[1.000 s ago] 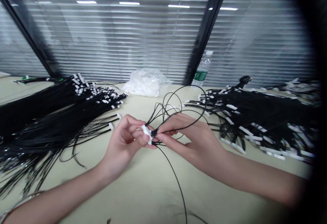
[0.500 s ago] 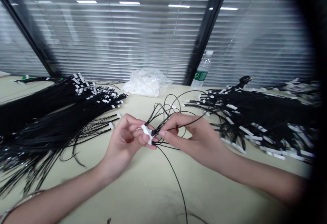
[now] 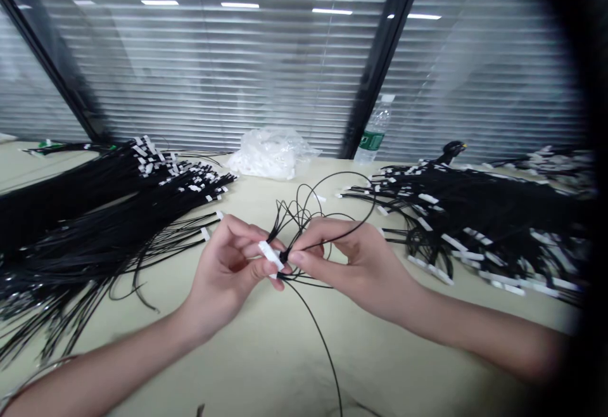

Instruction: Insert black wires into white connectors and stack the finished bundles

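Between the thumb and fingers of my left hand [image 3: 228,265] is a white plastic connector [image 3: 271,256], held tilted above the table. Several thin black wires [image 3: 304,198] run out of it and loop up behind my hands. My right hand [image 3: 344,252] pinches a black wire close to the connector's right side, thumb against forefinger. That wire arcs up and over in a wide loop. Another single wire [image 3: 323,334] hangs down toward the near table edge. The exact wire end at my right fingertips is hidden.
Piles of black wires with white connectors lie at left [image 3: 118,208] and right [image 3: 484,214]. A clear plastic bag [image 3: 273,154] with white pieces sits at the back of the table [image 3: 266,360]. A bottle with a green label [image 3: 373,138] stands by the window blinds.
My right fingertips have moved slightly left and down, closer to the connector. The connector has turned a little in my left hand, and the wire loop has shifted left.
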### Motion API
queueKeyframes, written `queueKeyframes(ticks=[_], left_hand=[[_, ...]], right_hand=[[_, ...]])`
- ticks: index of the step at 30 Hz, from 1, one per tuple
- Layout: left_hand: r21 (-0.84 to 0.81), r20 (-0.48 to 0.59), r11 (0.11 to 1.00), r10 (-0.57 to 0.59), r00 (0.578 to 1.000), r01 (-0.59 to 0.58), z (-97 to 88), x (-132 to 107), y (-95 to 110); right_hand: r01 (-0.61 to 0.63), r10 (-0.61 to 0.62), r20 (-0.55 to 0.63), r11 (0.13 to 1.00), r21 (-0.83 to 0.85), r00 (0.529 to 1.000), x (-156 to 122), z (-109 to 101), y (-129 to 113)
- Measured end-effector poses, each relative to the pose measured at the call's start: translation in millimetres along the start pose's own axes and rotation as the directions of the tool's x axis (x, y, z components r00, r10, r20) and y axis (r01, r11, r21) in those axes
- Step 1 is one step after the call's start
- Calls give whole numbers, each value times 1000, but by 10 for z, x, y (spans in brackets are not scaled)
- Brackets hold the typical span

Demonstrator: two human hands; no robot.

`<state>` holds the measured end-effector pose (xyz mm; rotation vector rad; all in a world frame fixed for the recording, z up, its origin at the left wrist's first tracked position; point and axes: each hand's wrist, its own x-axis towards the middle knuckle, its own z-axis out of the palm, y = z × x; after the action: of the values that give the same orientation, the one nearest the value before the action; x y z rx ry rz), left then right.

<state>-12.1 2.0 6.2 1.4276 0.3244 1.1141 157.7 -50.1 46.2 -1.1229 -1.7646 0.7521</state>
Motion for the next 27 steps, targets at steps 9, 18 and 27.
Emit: queueKeyframes(ticks=[9, 18, 27], left_hand=[[-63, -307, 982, -189, 933, 178, -159, 165, -51], [-207, -559, 965, -252, 790, 161, -430, 303, -255], [-166, -601, 980, -188, 776, 109, -487, 309, -300]], right_hand=[[118, -102, 62, 902, -415, 993, -22, -9, 130], [343, -94, 488, 823, -452, 868, 82, -211, 164], [82, -41, -257, 985, 152, 966, 342, -1235, 153]])
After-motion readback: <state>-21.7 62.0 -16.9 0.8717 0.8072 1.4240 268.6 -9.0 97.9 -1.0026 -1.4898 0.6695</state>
